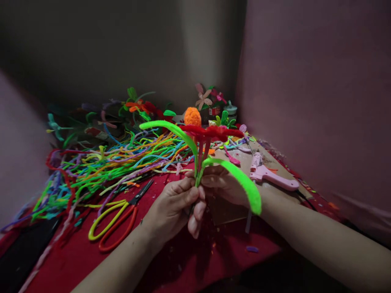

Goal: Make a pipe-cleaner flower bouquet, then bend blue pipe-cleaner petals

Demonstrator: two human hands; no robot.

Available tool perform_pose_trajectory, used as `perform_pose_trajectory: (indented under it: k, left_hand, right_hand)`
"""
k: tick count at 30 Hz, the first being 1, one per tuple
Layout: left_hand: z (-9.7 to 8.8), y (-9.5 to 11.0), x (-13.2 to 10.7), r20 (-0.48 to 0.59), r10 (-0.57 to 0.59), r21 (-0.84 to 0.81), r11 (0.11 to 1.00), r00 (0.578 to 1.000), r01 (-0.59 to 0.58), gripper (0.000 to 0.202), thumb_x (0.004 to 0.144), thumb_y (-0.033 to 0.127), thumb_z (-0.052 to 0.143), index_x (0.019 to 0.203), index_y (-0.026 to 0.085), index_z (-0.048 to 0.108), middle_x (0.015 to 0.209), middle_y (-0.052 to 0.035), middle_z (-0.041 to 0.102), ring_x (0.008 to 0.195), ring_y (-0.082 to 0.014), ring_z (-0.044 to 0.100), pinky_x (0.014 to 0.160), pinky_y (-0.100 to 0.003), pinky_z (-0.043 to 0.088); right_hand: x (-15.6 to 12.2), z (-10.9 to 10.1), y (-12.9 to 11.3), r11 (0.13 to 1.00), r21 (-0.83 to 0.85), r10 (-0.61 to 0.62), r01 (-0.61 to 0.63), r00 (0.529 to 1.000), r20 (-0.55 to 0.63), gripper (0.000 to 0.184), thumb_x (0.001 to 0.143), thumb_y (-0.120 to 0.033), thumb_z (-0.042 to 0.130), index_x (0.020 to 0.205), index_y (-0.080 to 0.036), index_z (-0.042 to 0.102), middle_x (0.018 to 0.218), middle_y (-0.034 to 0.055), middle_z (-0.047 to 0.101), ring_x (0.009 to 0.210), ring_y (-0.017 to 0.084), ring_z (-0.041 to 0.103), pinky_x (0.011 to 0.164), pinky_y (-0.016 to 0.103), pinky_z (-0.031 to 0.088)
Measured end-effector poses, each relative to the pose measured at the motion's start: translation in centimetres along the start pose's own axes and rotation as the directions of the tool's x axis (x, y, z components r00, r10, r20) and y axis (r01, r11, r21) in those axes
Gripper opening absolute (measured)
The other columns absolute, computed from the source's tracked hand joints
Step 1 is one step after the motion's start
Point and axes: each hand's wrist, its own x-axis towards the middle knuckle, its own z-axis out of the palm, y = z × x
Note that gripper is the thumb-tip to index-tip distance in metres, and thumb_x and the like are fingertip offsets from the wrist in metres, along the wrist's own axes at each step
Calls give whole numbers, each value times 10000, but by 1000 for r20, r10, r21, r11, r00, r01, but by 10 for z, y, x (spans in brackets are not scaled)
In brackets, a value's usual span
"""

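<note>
I hold a pipe-cleaner flower (206, 132) upright in front of me: red petals, an orange pompom centre (192, 116), and two bright green leaf loops (244, 181) bending left and right. My left hand (177, 203) is closed around the lower stem, fingers pinched at it. My right hand (222, 185) is closed on the stem from the other side, partly hidden behind the right green leaf.
A heap of loose coloured pipe cleaners (100, 167) covers the red cloth (183, 260) at left. Scissors with yellow and orange handles (114, 219) lie near my left wrist. A pink glue gun (269, 175) rests on cardboard at right. Finished flowers (207, 99) stand at the back by the wall.
</note>
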Motion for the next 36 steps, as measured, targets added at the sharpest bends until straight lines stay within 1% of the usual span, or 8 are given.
perform_pose_trajectory:
  k: [3,7,10,13,17,24,29,36]
  left_hand:
    - [-4,-1,0,50,-18,7,1000,999,18,162,791,306,609,780,145,627,504,3,606,306,-94,493,322,-211,446]
    - [-1,4,0,-61,32,261,965,998,-15,234,829,317,546,704,143,640,516,-14,613,399,-116,543,467,-255,497]
    - [2,4,2,-244,239,571,818,940,-60,212,819,325,559,717,165,653,671,-35,679,658,-175,638,672,-288,514]
    - [1,-1,4,-274,452,785,615,849,-74,174,786,326,595,888,198,657,851,-29,701,861,-208,628,790,-300,480]
    - [-2,-8,4,-240,503,891,453,830,-17,167,811,346,564,821,197,640,730,7,664,699,-159,595,671,-242,451]
    - [-1,-4,1,-326,439,769,638,837,-35,145,799,326,586,791,191,639,727,29,641,688,-129,545,661,-213,419]
    - [-1,-2,3,-321,330,629,775,888,-60,158,797,278,588,682,174,617,588,38,582,556,-100,500,583,-209,400]
    - [-2,-6,4,-335,327,434,886,884,-163,96,749,207,649,663,169,630,557,45,570,494,-76,494,519,-191,395]
  right_hand:
    - [1,4,0,999,48,7,-9,999,38,319,647,-401,743,840,-155,680,687,26,657,624,140,597,563,251,476]
    - [0,6,2,999,12,-41,41,999,18,270,707,-434,685,787,-176,675,601,3,613,594,146,585,564,270,471]
    - [1,6,6,995,-10,-100,100,995,-15,202,767,-389,634,709,-198,670,556,-24,554,529,112,514,553,258,441]
    - [1,10,5,988,-79,-146,136,979,-139,108,743,-303,663,699,-206,682,650,-24,588,652,112,536,646,250,436]
    - [1,17,1,983,-152,-138,100,955,-263,130,678,-318,711,676,-193,676,674,-25,602,654,109,540,682,265,442]
    - [1,3,-9,879,-456,-198,142,977,-77,195,718,-367,691,790,-185,696,772,2,643,748,127,565,715,257,466]
    - [4,-8,-9,714,-598,-389,365,916,95,151,755,-312,672,849,-196,698,852,16,655,794,123,582,744,250,470]
    - [5,-5,-9,767,-555,-367,321,930,31,179,782,-291,644,922,-194,699,827,10,648,775,124,578,759,259,467]
